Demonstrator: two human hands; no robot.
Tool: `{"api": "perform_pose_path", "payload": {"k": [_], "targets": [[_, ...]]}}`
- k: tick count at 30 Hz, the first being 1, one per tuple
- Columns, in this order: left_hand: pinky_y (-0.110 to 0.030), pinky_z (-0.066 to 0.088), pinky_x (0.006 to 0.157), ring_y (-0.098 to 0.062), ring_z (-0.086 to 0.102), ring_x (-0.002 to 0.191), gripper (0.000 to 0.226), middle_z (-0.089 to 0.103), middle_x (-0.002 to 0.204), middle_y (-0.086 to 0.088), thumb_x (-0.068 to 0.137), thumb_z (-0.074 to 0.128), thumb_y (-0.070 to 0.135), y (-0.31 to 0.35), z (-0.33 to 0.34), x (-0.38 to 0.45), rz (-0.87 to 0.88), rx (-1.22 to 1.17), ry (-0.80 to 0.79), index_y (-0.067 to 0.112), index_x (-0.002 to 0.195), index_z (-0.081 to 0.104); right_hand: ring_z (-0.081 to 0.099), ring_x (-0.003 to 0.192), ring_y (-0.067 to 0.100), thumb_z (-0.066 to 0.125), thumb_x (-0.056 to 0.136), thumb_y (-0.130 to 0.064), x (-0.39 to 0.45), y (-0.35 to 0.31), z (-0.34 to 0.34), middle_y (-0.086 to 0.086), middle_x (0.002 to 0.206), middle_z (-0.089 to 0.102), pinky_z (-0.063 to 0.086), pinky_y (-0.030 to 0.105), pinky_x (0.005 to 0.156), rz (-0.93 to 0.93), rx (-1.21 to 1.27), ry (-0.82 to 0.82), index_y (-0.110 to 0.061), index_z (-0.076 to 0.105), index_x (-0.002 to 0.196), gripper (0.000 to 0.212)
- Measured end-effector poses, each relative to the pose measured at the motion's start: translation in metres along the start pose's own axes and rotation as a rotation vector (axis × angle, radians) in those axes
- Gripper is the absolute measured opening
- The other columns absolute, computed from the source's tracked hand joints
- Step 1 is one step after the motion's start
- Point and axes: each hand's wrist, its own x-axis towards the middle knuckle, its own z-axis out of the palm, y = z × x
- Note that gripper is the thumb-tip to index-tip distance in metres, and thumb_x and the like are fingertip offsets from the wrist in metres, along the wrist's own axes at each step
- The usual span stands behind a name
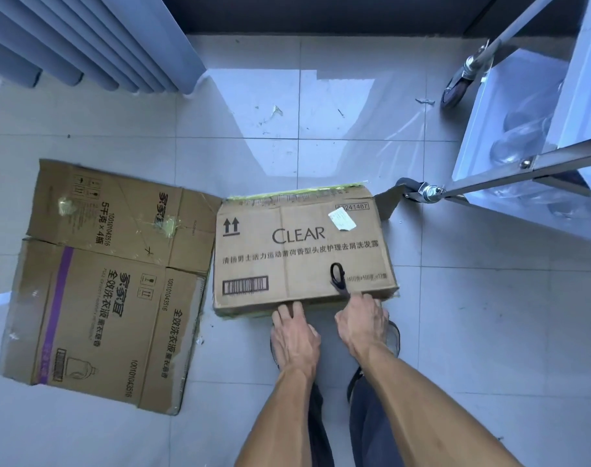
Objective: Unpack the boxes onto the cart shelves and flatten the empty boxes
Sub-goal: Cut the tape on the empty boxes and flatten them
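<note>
A brown CLEAR box [304, 254] lies on the tiled floor in front of me, printed side up, with green tape along its far edge. My left hand [296, 335] rests on its near edge, fingers curled over the cardboard. My right hand [363, 323] grips black-handled scissors [338, 278], whose handle loop lies over the box's near right part; the blades are hidden. To the left a flattened detergent box [108, 284] lies flat on the floor. The metal cart [536, 156] stands at the right, with clear bottles [520, 139] on its lower shelf.
Grey curtain folds [95, 42] hang at the upper left. Cart wheels [419, 190] sit close to the CLEAR box's far right corner. Scraps of tape [275, 112] lie on the tiles beyond the box. My shoes and legs are under my arms.
</note>
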Motion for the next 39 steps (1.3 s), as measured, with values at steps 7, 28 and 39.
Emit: {"api": "perform_pose_path", "payload": {"k": [7,28,39], "targets": [[-0.04,0.021,0.116,-0.029,0.001,0.152,0.097,-0.006,0.165,-0.01,0.074,0.058,0.006,0.028,-0.084,0.064,0.309,-0.007,0.162,0.025,0.158,0.013,0.046,0.118,0.026,0.049,0.09,-0.017,0.019,-0.041,-0.044,0.008,0.119,0.054,0.04,0.039,0.097,-0.066,0.099,0.193,-0.011,0.057,0.112,0.025],[-0.045,0.025,0.117,-0.032,0.018,0.147,0.067,0.016,0.161,-0.016,0.088,0.058,0.018,0.061,-0.19,0.191,0.165,0.09,0.248,0.018,0.149,0.03,0.063,0.1,0.038,0.049,0.094,-0.015,0.107,-0.112,-0.103,0.018,0.109,0.067,0.052,0.04,0.082,0.696,0.882,0.085,-0.007,0.064,0.108,0.022],[-0.041,0.037,0.092,-0.025,0.047,0.116,0.03,0.054,0.127,0.001,0.092,0.059,0.017,0.121,-0.183,0.216,0.434,0.203,0.144,0.025,0.118,0.047,0.063,0.096,0.035,0.049,0.089,-0.011,0.12,-0.065,-0.112,0.014,0.105,0.067,0.043,0.032,0.069,0.721,0.87,0.072,-0.011,0.063,0.106,0.022]]}}
